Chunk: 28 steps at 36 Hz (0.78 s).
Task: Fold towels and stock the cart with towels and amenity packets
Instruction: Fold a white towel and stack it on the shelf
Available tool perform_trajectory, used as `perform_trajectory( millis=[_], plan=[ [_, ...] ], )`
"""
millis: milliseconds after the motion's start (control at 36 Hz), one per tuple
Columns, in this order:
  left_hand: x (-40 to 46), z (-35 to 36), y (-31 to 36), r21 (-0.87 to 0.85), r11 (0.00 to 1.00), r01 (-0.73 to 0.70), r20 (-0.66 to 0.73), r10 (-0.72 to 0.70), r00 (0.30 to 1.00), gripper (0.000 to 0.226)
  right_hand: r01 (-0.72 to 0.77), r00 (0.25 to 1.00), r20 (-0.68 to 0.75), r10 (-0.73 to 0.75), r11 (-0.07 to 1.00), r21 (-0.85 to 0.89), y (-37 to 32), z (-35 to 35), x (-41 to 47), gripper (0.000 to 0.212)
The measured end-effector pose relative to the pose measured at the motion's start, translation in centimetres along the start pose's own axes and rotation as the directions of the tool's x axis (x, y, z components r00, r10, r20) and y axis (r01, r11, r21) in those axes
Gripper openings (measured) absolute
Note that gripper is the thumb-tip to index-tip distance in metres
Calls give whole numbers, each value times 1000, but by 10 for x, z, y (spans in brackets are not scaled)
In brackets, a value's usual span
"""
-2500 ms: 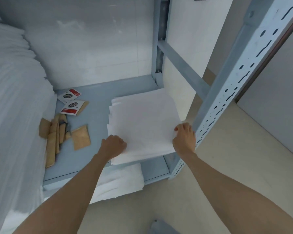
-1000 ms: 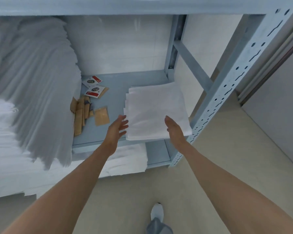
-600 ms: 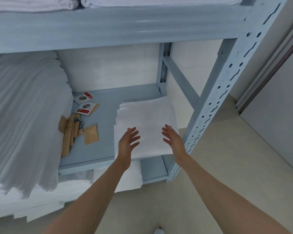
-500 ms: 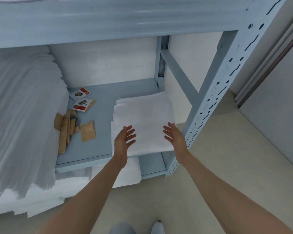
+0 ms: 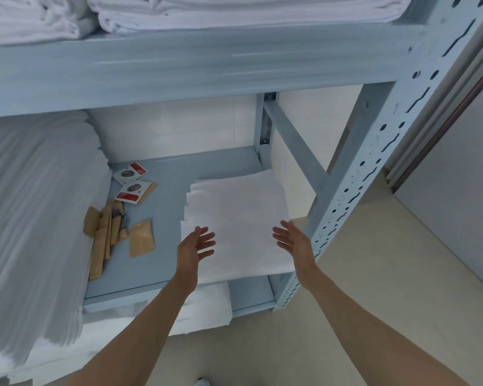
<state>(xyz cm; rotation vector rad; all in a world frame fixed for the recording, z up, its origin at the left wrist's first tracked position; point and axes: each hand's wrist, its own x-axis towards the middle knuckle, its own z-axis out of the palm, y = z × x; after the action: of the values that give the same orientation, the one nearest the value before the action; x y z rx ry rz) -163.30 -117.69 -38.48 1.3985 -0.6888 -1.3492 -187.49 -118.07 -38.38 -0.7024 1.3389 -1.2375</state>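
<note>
Both hands — left hand, right hand — have let go, fingers spread, holding nothing. Folded towel stack lies flat on the middle shelf at its right end — long axis front to back, front edge overhanging.

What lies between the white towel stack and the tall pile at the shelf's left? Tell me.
Head view: brown packets and two white-and-red packets lie on the bare blue shelf between the stack and the pile.
</note>
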Motion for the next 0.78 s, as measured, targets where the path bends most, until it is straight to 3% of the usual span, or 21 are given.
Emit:
perform_trajectory(
  millis=[139, 222, 278, 333, 472, 583, 667, 778],
  plan=[
    [10, -4, -8, -4, 997, 79, -36, -79, 996, 28, -47, 999, -5, 47, 999, -29, 5, 2, 4, 35],
    [17, -9, -23, -33, 972, 232, -66, -234, 970, 21, -137, 989, -81, 127, 982, -130, 19, 1, 5, 27],
    [17, -14, -36, -72, 929, 362, -77, -367, 927, 17, -242, 963, -174, 206, 944, -223, 35, -3, 5, 14],
    [15, -16, -50, -134, 870, 475, -81, -488, 869, 17, -374, 910, -274, 310, 900, -223, 55, -10, 5, 15],
    [25, -7, -69, -257, 775, 578, -141, -622, 770, 25, -539, 791, -306, 530, 840, 61, 88, -18, 9, 15],
    [38, -1, -79, -289, 698, 655, -155, -709, 688, 48, -524, 793, -188, 579, 807, 273, 99, -24, 16, 20],
    [34, -2, -95, -306, 700, 645, -123, -701, 702, 58, -459, 838, -111, 534, 801, 384, 108, -30, 22, 46],
    [33, -11, -116, -367, 729, 577, -68, -640, 765, 39, -366, 870, -98, 482, 768, 526, 113, -31, 32, 51]
  ],
)
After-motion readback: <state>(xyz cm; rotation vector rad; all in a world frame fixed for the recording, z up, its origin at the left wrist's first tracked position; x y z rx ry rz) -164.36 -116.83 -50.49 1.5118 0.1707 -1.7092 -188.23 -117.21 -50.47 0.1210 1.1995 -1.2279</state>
